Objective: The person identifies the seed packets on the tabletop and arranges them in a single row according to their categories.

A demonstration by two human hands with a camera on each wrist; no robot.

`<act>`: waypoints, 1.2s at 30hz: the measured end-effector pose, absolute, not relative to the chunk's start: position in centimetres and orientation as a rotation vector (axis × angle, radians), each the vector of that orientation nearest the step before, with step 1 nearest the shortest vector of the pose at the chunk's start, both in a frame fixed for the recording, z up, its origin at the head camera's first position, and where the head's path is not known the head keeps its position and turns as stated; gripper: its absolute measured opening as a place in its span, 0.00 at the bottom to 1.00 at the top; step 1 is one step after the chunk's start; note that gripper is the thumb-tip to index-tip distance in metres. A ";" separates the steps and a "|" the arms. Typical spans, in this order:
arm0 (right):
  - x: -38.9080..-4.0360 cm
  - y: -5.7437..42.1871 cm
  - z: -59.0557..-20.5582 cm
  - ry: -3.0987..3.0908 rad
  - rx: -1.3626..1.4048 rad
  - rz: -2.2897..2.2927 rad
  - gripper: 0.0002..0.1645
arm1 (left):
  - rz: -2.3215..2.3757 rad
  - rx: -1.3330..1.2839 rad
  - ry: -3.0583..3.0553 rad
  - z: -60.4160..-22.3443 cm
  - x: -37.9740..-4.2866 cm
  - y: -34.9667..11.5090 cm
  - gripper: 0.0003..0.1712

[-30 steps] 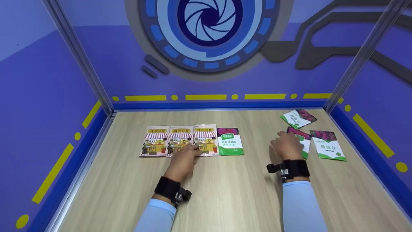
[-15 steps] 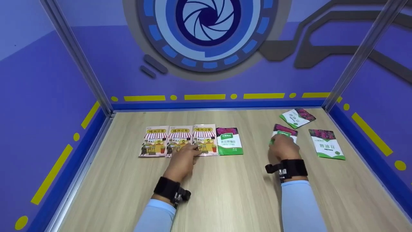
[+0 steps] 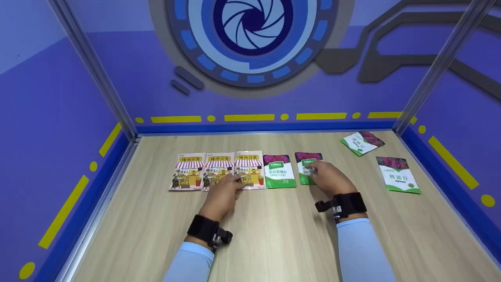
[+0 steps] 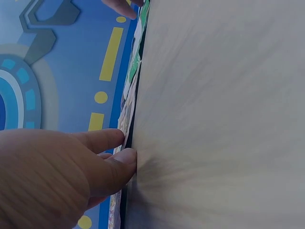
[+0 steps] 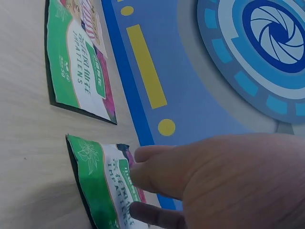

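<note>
Watching from my end over the head and wrist cams. There's a row of flat packets on the pale wood-grain tabletop (image 3: 270, 239), and both hands are on it, well apart from each other.

The left hand (image 3: 220, 197) rests over two of the three pink paper packets with striped-awning shop pictures — the middle one (image 3: 219, 166) and the right-hand one (image 3: 249, 168). Up close I get its index fingertip touching a packet, thumb spread a little away from it, nothing clamped as far as I can see. The third, the left pink packet (image 3: 186, 172), lies just beside the middle one at the end of the row.

Right up against the pinks is a flat white-and-green packet with magenta flowers (image 3: 280, 172). Then comes a thin strip of bare wood, then a matching white-and-green flower packet (image 3: 306, 168) with the right hand (image 3: 332, 178) on it. That hand's fingertips touch the printed face, thumb and fingers apart — no grip around the packet that I can make out.

Over on the right are two more white-and-green flower packets: one askew near the back corner (image 3: 363, 143), one nearer the right wall (image 3: 398, 175), slightly turned.

Both arms wear light-blue sleeves (image 3: 364, 246) and black wrist straps (image 3: 351, 205).
</note>
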State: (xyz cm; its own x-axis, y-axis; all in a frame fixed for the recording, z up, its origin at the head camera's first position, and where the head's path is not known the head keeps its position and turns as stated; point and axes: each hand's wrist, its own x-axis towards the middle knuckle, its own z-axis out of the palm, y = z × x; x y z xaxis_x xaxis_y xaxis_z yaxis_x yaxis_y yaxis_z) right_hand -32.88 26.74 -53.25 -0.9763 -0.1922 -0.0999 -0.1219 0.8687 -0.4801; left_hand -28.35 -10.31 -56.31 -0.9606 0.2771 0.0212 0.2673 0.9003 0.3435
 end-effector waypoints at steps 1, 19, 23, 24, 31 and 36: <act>-32.9 26.9 -53.2 2.913 -0.233 -0.744 0.24 | 0.545 0.433 3.035 -56.3 -28.4 -10.3 0.26; -33.5 26.9 -55.1 2.981 -0.154 -0.614 0.32 | 0.604 0.400 3.035 -56.4 -28.2 -10.2 0.26; -33.5 26.5 -55.2 2.985 -0.169 -0.578 0.32 | 0.619 0.418 3.038 -56.5 -28.2 -10.3 0.26; -33.4 26.5 -55.2 2.988 -0.183 -0.570 0.32 | 0.617 0.426 3.041 -56.5 -28.2 -10.3 0.26; -33.4 26.2 -55.2 3.004 -0.298 -0.535 0.31 | 0.600 0.454 3.049 -56.6 -28.4 -10.4 0.29; -33.2 26.0 -55.1 2.990 -0.279 -0.553 0.32 | 0.619 0.438 3.045 -56.6 -28.3 -10.4 0.29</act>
